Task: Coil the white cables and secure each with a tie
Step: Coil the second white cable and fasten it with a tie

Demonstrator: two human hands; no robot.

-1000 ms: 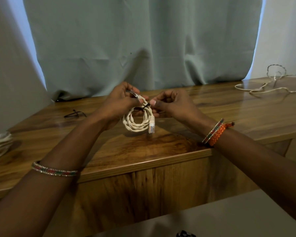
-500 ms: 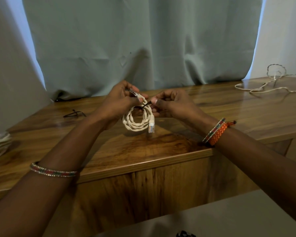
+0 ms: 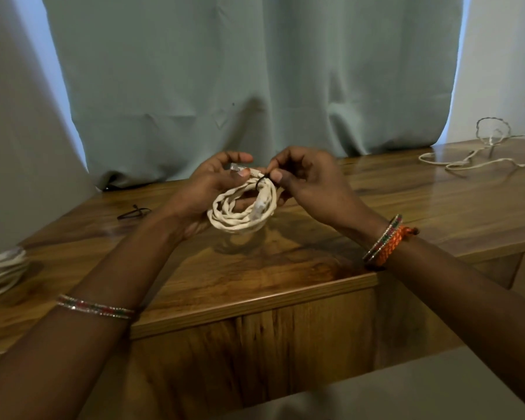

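coil in left hand | tie (mostly hidden) pinched, right hand

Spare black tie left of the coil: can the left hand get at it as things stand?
Probably not yet. The way to the spare black tie looks free over the table, but the left hand holds the coiled cable and must let go first.

A: Item one?
B: Wooden table, glossy brown top, panelled front below its edge.
A: Behind the table?
B: Grey-green curtain, hanging in folds, with white wall at both sides of it.
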